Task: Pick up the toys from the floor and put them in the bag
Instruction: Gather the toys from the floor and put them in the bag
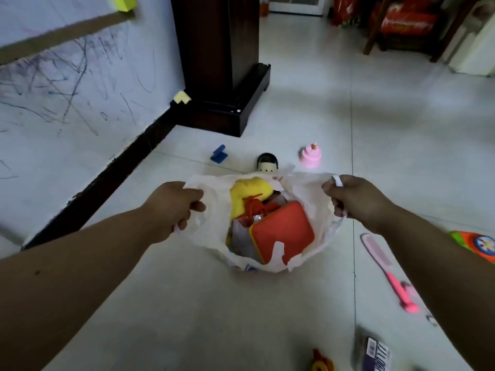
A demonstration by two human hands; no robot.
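A pale tiled floor (308, 97) runs away from the camera, bounded on the left by a white wall (67, 89) covered in pen scribbles and edged with a dark skirting board. A dark wooden cabinet (217, 62) stands against that wall, and a wooden chair with red cushions (401, 25) sits in the far right corner.

In the middle of the floor, a white plastic bag (310, 202) is held open between two bare hands. The left hand (171, 207) grips the left handle with its fingers (197, 206) curled shut around the plastic. The right hand (353, 199) grips the right handle the same way, a loop of plastic showing above its knuckles. Inside the bag lie a yellow soft toy (249, 188), an orange plastic piece (254, 206) and a flat red case (284, 230), the case leaning at a tilt over the others.

Several toys lie on the floor around the bag. Just beyond its far edge is a small doll's head with black hair (267, 163), partly hidden by the plastic. To its left is a blue block (219, 154), and to its right a pink toy cake (310, 155) stands upright. On the right, well apart from the bag, lie a pink comb (385, 269) and an orange and green toy (476, 245) cut off by the frame. Near the bottom edge are a red and yellow toy (321, 364) and a small printed box (375, 354), both blurred.
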